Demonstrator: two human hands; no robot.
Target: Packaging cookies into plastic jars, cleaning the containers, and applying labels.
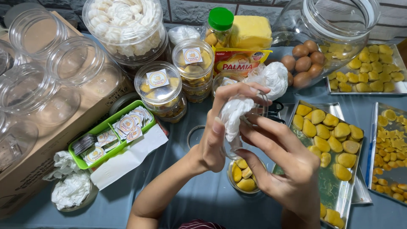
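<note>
Two hands meeting over the middle of the table point(199, 199), both busy with one small clear plastic jar point(246, 111) held up above the cloth. Left hand point(222, 127) curled from the left, fingers bent over the rim, pressing a crumpled white tissue point(232, 116) against the jar's mouth and side. Right hand point(280, 159) cupped from below and the right, fingers spread along the transparent wall, gripping it. Jar see-through, round, apparently empty, partly hidden by tissue and fingers; lid not to be made out. Directly below, standing on the table, an open round container point(243, 176) with a few yellow glazed cookies inside. Just right of the hands, a metal tray point(296, 169) carrying more of the same cookies in loose rows. Further right, two more trays of smaller yellow pieces. Behind the hands, another wad of white tissue point(271, 76), sealed jars of cookies with round stickers point(157, 79) on the lids, a green-capped bottle point(218, 27), brown eggs point(303, 63) beside a big glass jar. Left side: green basket point(101, 127) of sticker labels, empty clear jars on a cardboard box point(42, 157).
</note>
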